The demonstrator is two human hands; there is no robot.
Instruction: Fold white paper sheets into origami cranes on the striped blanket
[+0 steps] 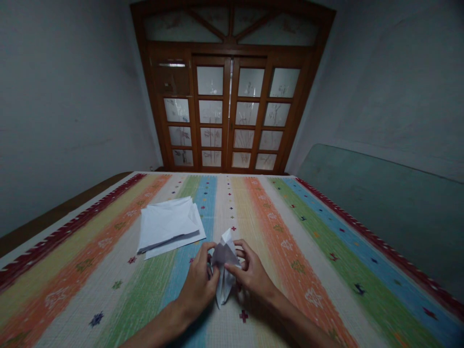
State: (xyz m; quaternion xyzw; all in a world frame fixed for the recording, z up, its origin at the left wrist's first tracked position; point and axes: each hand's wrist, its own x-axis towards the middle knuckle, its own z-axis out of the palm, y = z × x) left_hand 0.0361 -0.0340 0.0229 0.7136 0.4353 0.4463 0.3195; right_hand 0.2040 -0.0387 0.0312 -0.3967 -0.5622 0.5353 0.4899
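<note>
A small folded piece of white paper [225, 258] stands between my two hands, just above the striped cloth. Its top comes to a point, and narrow flaps hang down toward me. My left hand [198, 279] pinches its left side with thumb and forefinger. On the right side, my right hand [253, 270] grips it, the thumb pressed on the front face and the fingers bent around behind. Some of the fingers are hidden by the paper. To the left and farther off lies a stack of creased white paper sheets [168, 222].
A striped, patterned cloth [290, 232] covers the table. Beyond its far edge stands a wooden door [232, 111] with glass panes. Walls rise on both sides, and a pale green panel [377, 203] runs along the right.
</note>
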